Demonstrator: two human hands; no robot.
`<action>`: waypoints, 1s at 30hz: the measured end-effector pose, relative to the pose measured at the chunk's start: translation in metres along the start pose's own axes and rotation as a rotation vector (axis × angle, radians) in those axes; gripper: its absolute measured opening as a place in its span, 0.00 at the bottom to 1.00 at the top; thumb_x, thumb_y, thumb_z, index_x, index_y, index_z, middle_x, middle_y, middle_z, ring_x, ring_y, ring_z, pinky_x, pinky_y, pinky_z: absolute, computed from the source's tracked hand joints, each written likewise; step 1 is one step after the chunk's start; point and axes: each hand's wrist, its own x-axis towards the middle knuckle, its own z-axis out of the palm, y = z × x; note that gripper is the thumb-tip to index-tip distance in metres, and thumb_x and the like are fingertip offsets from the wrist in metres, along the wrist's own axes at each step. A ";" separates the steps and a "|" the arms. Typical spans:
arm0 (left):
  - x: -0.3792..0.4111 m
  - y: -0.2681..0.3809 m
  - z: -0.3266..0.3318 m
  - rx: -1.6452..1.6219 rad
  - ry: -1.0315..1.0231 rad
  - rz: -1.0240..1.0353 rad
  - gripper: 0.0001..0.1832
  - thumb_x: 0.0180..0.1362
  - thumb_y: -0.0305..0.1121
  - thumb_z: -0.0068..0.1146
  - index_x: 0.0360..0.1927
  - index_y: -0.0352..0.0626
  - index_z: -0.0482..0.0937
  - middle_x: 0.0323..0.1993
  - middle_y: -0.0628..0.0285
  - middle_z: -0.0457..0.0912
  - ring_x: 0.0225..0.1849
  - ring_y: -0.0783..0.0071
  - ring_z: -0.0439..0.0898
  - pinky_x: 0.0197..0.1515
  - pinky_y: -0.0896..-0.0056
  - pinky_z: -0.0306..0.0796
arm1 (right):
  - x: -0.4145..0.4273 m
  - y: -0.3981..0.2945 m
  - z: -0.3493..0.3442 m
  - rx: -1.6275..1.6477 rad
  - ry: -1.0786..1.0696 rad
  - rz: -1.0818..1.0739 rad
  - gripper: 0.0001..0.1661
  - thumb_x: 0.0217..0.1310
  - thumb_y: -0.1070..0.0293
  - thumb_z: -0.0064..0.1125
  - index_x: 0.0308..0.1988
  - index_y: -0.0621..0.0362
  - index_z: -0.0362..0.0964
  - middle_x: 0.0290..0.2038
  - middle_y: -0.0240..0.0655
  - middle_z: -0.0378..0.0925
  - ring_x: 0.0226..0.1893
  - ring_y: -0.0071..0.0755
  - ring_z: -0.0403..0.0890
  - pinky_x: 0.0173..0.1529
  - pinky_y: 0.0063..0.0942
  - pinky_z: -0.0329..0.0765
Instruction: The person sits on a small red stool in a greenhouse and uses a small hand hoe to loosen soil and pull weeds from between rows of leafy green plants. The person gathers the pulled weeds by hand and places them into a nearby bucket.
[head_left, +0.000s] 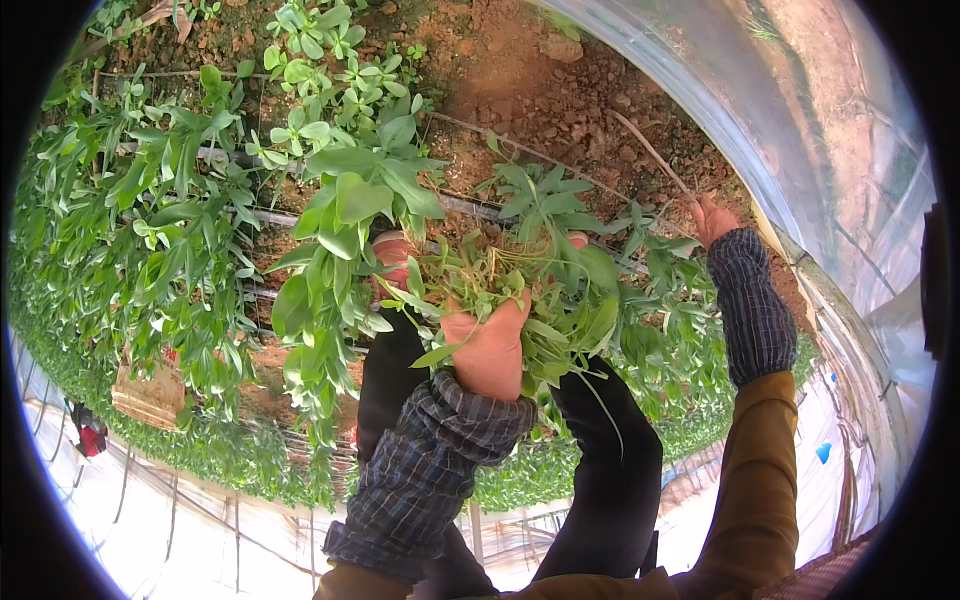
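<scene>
My left hand (487, 346) grips a bunch of pulled-up weeds (480, 274), their pale roots tangled on top and the leafy stems spilling to the right. Off to the right, my right hand (714, 219) is closed at the near end of a thin stick (652, 154), which slants up and left over bare soil. Leafy crop plants (352, 195) grow close to the left of the weeds. More plants (551, 196) stand between my two hands.
Black drip pipes (472, 208) and a string (532, 154) cross the reddish soil (510, 82). Dense crop rows (150, 225) fill the left. Clear plastic sheeting (750, 97) curves along the right. A cardboard piece (150, 386) hangs among the plants. My black-trousered legs (611, 450) straddle the plants.
</scene>
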 end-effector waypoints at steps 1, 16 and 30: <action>0.001 0.001 0.001 -0.016 -0.005 0.005 0.07 0.48 0.20 0.49 0.33 0.34 0.72 0.29 0.62 0.75 0.29 0.74 0.73 0.32 0.73 0.69 | -0.012 0.029 0.015 -0.038 0.003 0.065 0.29 0.62 0.48 0.28 0.41 0.62 0.65 0.31 0.55 0.73 0.33 0.56 0.74 0.38 0.45 0.70; -0.004 0.001 -0.007 -0.162 0.028 0.068 0.08 0.49 0.19 0.48 0.34 0.32 0.72 0.33 0.60 0.75 0.30 0.73 0.74 0.33 0.73 0.70 | -0.079 0.063 0.009 -0.090 0.147 0.056 0.21 0.60 0.51 0.37 0.36 0.58 0.64 0.30 0.46 0.73 0.29 0.50 0.75 0.32 0.42 0.72; -0.001 0.016 0.000 -0.261 0.023 -0.024 0.08 0.47 0.18 0.50 0.33 0.32 0.72 0.31 0.63 0.76 0.29 0.76 0.73 0.33 0.72 0.69 | 0.007 -0.075 -0.001 -0.235 -0.016 -0.240 0.18 0.63 0.53 0.33 0.39 0.56 0.60 0.35 0.49 0.72 0.30 0.48 0.76 0.34 0.42 0.74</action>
